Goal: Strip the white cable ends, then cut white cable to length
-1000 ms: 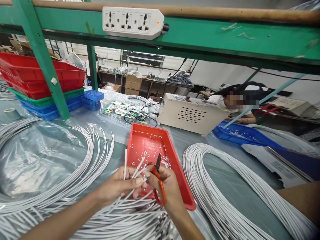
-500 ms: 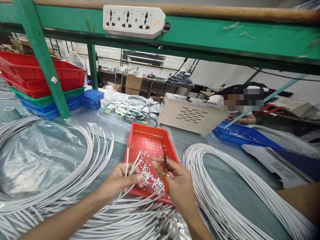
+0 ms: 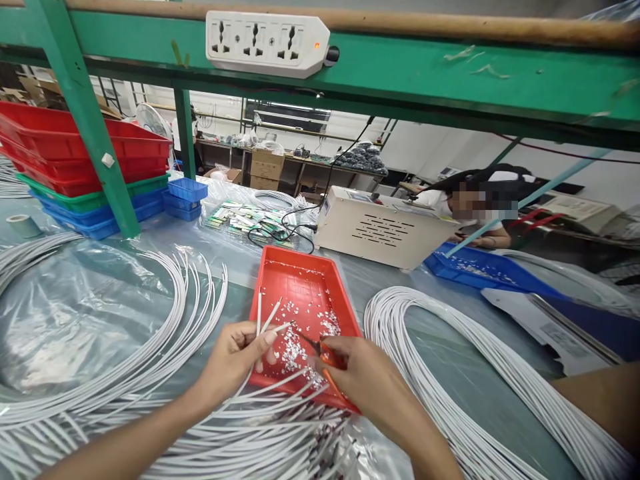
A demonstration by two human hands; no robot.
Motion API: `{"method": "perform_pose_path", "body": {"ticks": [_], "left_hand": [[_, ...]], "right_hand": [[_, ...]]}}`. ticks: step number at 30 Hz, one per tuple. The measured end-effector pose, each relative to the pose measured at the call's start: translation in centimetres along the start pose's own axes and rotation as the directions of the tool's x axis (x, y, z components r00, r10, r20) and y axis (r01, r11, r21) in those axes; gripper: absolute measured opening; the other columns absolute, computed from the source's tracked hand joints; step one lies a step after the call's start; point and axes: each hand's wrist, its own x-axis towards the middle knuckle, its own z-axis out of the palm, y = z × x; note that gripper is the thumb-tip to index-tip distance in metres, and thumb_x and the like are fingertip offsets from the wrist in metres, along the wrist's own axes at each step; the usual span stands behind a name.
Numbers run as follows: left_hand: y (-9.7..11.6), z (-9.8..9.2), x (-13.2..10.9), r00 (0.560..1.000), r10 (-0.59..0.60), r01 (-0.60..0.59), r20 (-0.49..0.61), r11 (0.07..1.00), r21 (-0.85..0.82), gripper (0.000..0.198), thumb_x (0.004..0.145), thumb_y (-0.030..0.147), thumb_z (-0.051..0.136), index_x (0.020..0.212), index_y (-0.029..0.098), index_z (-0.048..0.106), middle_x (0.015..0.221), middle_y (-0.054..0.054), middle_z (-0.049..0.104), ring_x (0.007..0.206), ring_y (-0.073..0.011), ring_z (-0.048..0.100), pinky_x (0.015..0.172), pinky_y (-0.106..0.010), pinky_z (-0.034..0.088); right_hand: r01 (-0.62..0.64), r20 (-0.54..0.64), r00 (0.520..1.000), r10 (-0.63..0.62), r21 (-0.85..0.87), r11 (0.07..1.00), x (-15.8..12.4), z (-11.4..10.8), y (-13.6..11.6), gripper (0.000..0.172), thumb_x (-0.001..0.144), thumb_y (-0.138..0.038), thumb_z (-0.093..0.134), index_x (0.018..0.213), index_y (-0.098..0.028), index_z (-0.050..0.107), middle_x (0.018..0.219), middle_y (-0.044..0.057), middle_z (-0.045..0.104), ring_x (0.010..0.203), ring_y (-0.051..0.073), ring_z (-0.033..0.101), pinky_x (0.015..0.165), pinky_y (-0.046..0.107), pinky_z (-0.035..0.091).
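My left hand (image 3: 233, 360) pinches a few white cable ends (image 3: 265, 317) that stick up over the near edge of a red tray (image 3: 300, 283). My right hand (image 3: 365, 380) grips small orange-handled cutters (image 3: 320, 350), whose dark tips point left at one cable end. White insulation scraps (image 3: 295, 347) lie scattered in the tray. More white cables (image 3: 240, 433) fan out under both forearms.
A coil of white cables (image 3: 450, 373) lies at the right, loose cable arcs on clear plastic (image 3: 100, 313) at the left. Stacked red, green and blue trays (image 3: 85, 173), a beige box (image 3: 380, 227), a blue tray (image 3: 480, 270) and a seated person (image 3: 480, 207) are behind. A power strip (image 3: 267, 43) hangs overhead.
My right hand turned the cutters from upright to pointing left at the cable ends. The left hand shifted slightly right and down, and the tray sits nearer both hands.
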Motion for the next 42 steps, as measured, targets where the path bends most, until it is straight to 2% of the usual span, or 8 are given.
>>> {"method": "perform_pose_path", "body": {"ticks": [4,8,22,24,28,30,35,42], "left_hand": [[-0.2,0.2,0.0,0.999,-0.013,0.011,-0.034,0.998,-0.068,0.034,0.07,0.041,0.063,0.083,0.01,0.066,0.056,-0.001,0.061,0.043,-0.0074,0.046,0.045,-0.02,0.036],[-0.5,0.3,-0.1,0.998,0.008,-0.011,-0.061,0.998,-0.058,0.03,0.069,0.037,0.065,0.081,0.01,0.068,0.058,-0.003,0.062,0.05,-0.0086,0.05,0.052,-0.021,0.04],[-1.0,0.6,-1.0,0.958,0.261,-0.204,-0.12,0.912,0.356,0.025,0.078,0.031,0.058,0.065,0.012,0.068,0.052,0.0,0.06,0.052,-0.0107,0.052,0.051,-0.02,0.04],[-1.1,0.3,-1.0,0.889,0.454,-0.366,-0.06,0.783,0.502,0.021,0.081,0.024,0.055,0.067,0.013,0.067,0.055,0.0,0.062,0.05,-0.0097,0.053,0.05,-0.021,0.039],[-1.3,-1.2,-0.8,0.495,0.832,-0.674,0.251,0.186,0.715,0.026,0.079,0.003,0.049,0.1,0.012,0.062,0.08,-0.005,0.07,0.061,-0.0109,0.059,0.056,-0.024,0.04],[-1.1,-2.1,-0.7,0.38,0.846,-0.654,0.375,-0.041,0.755,0.036,0.079,0.001,0.046,0.113,0.01,0.055,0.086,-0.008,0.07,0.065,-0.0126,0.06,0.056,-0.025,0.039],[-1.0,-3.5,-0.9,0.439,0.762,-0.565,0.476,-0.178,0.806,0.045,0.083,0.006,0.041,0.127,0.012,0.043,0.096,-0.011,0.069,0.073,-0.0164,0.063,0.064,-0.029,0.04],[-1.2,-2.6,-1.2,0.512,0.803,-0.613,0.304,0.094,0.784,0.036,0.085,0.011,0.041,0.118,0.022,0.052,0.093,-0.007,0.07,0.072,-0.0144,0.064,0.065,-0.027,0.041]], "right_hand": [[0.016,-0.185,0.982,0.042,0.299,0.954,0.2,0.0,-0.6,0.025,0.072,-0.039,0.057,0.061,-0.016,0.059,0.053,-0.002,0.05,0.052,0.011,0.044,0.047,0.021,0.032],[0.067,-0.206,0.975,0.083,0.627,0.776,0.3,1.1,-2.1,0.03,0.067,-0.04,0.064,0.083,-0.015,0.068,0.071,0.005,0.064,0.067,0.018,0.058,0.063,0.028,0.045],[0.171,-0.256,0.966,0.033,0.73,0.661,0.3,2.8,-3.1,0.013,0.067,-0.028,0.065,0.075,-0.018,0.066,0.071,0.002,0.065,0.066,0.014,0.058,0.063,0.025,0.046],[0.201,-0.285,0.958,0.024,0.73,0.653,0.4,2.9,-3.0,0.015,0.065,-0.029,0.068,0.076,-0.019,0.067,0.07,0.002,0.063,0.066,0.014,0.057,0.063,0.025,0.046],[0.319,-0.318,0.94,-0.12,0.704,0.635,0.3,2.8,-2.8,0.019,0.061,-0.026,0.072,0.08,-0.021,0.07,0.065,0.0,0.057,0.061,0.013,0.054,0.058,0.024,0.044],[0.351,-0.301,0.935,-0.188,0.697,0.626,0.1,2.6,-2.7,0.019,0.062,-0.023,0.072,0.081,-0.022,0.07,0.068,0.001,0.059,0.061,0.013,0.054,0.058,0.024,0.045],[0.418,-0.321,0.908,-0.269,0.652,0.633,-0.2,2.3,-3.1,0.013,0.066,-0.018,0.068,0.078,-0.023,0.071,0.074,0.004,0.065,0.066,0.015,0.059,0.061,0.026,0.047],[0.465,-0.374,0.884,-0.282,0.631,0.621,-0.5,1.5,-3.4,0.002,0.066,-0.023,0.069,0.067,-0.024,0.07,0.064,0.002,0.064,0.058,0.016,0.058,0.055,0.027,0.048]]}}
